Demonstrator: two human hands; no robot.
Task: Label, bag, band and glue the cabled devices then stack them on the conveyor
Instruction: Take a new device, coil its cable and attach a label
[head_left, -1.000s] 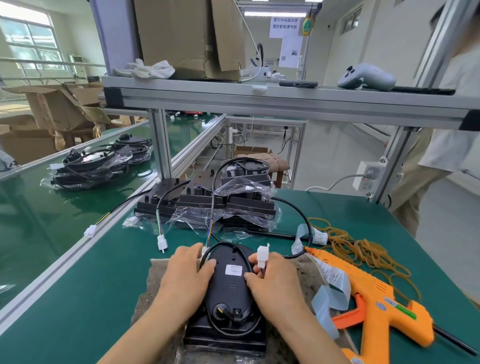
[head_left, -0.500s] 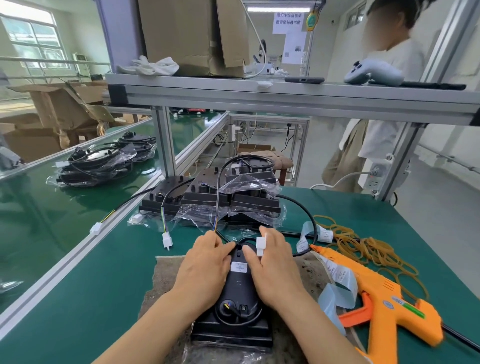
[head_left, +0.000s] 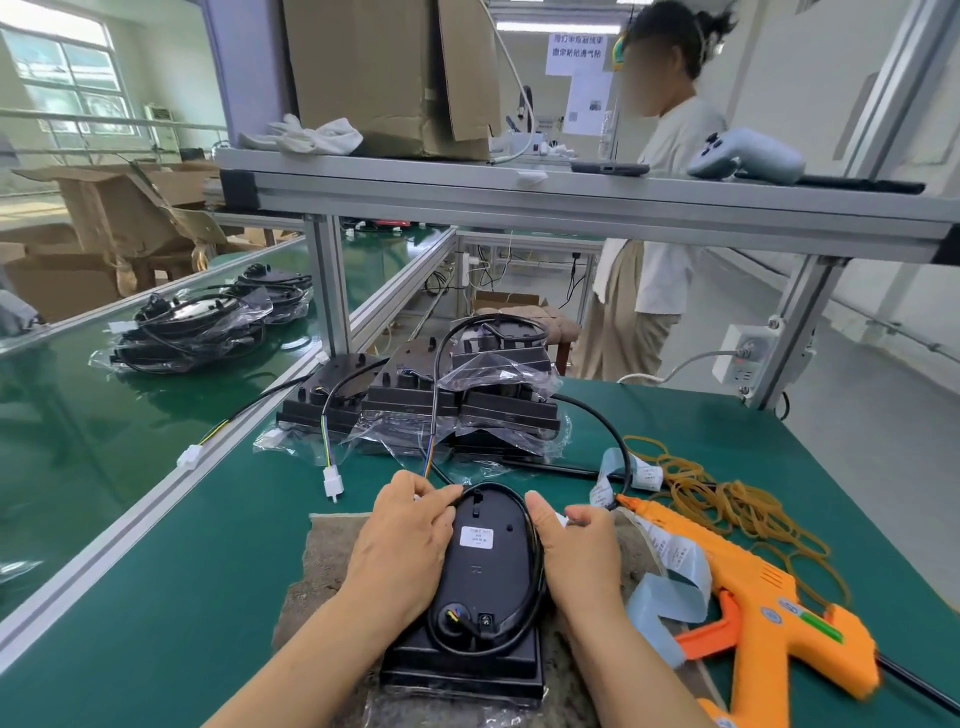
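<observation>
The device (head_left: 483, 566) is showing a smooth black plastic shell with a soft sheen, and a white paper label (head_left: 477, 537) is sticking to it. A matt black rubbery cable (head_left: 493, 485) is ringing it. Underneath, a rough brownish cloth mat (head_left: 322, 561) is lying on the matt green counter (head_left: 182, 597). The glue gun (head_left: 769, 613) is gleaming in smooth orange plastic beside dull tan rubber bands (head_left: 727, 499). Crinkled clear plastic bags (head_left: 498, 374) are catching the light. The conveyor (head_left: 78, 415) is shining glossy green, mirroring things. The aluminium frame (head_left: 332, 291) is looking brushed, and the cardboard box (head_left: 374, 78) is sitting matt and creased.
</observation>
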